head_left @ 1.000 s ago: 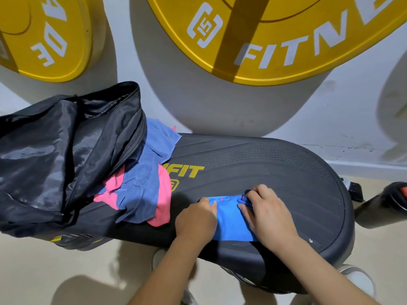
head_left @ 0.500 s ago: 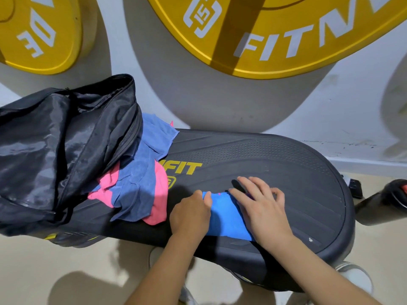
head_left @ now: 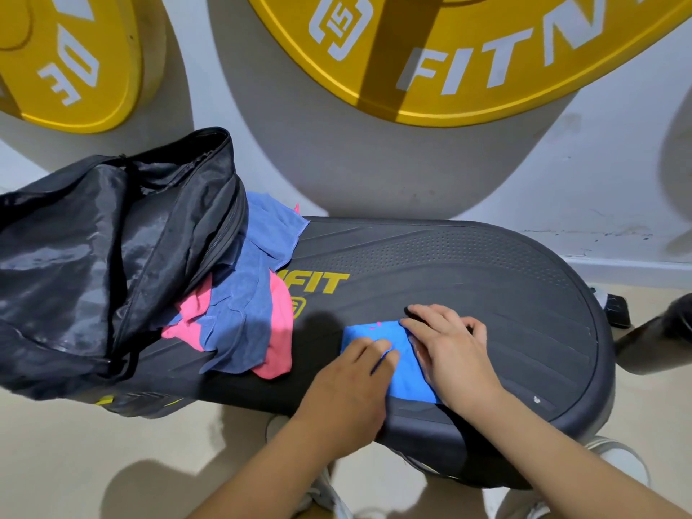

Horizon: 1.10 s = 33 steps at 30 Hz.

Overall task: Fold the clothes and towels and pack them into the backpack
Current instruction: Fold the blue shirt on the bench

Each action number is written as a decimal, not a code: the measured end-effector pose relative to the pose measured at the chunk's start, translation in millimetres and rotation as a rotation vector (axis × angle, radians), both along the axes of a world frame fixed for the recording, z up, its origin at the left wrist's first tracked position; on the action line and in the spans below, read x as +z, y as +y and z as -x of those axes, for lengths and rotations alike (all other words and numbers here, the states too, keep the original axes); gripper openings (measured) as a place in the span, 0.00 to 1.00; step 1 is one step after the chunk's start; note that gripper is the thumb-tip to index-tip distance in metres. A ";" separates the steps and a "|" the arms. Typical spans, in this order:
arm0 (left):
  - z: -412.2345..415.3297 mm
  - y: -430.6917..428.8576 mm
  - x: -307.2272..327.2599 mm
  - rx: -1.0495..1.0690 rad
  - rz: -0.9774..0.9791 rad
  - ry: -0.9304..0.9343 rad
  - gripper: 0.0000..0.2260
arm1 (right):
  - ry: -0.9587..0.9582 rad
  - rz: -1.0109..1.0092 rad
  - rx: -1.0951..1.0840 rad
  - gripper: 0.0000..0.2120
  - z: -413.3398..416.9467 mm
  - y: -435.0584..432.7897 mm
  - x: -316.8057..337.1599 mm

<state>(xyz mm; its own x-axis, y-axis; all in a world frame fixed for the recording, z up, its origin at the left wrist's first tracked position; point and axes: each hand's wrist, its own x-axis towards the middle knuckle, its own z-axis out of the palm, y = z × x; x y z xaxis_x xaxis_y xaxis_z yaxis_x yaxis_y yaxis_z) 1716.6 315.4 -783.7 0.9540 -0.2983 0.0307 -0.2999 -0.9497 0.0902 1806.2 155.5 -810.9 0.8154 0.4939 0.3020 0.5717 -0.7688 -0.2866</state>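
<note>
Right hand (head_left: 449, 354) is pressed flat on the blue cloth (head_left: 406, 372), whose edge is pinched by the left hand (head_left: 348, 383), at the front of the step board (head_left: 486, 279). Soft and light, it is likely best held by its corners.

Big yellow plate (head_left: 468, 91) on the wall: white "FITN", cut off at frame edge, plus a white square logo reading like "15". Small yellow plate (head_left: 86, 95) at left: rotated white letters, roughly "DE", cropped. Black platform (head_left: 468, 279): yellow "FIT", start hidden under towels (head_left: 239, 297); yellow logo below, half covered.
</note>
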 end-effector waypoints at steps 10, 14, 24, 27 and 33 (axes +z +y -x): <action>-10.6 -18.9 -13.4 0.129 0.002 -0.013 0.25 | 0.057 0.188 0.402 0.25 6.7 -45.5 6.8; -15.2 -15.2 -15.8 0.068 -0.039 -0.060 0.23 | 0.205 0.268 0.452 0.34 -7.4 -55.3 13.0; -48.4 -14.8 19.2 0.284 0.029 -0.018 0.11 | 0.885 -0.457 0.149 0.14 -29.2 -32.2 31.9; -58.6 4.4 48.2 0.466 0.640 0.283 0.06 | 1.170 -0.836 0.002 0.11 -30.1 -23.9 62.3; -13.4 -16.4 93.4 0.659 1.735 0.240 0.18 | 1.404 -0.917 0.181 0.22 13.8 -7.0 123.9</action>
<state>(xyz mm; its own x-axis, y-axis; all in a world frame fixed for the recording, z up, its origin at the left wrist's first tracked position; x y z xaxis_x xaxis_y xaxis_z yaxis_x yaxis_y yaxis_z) 1730.0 299.0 -690.3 0.9174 0.2846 -0.2783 0.1939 0.2913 0.9368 1792.4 148.5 -687.1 0.6407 0.6902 -0.3363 -0.4390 -0.0300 -0.8980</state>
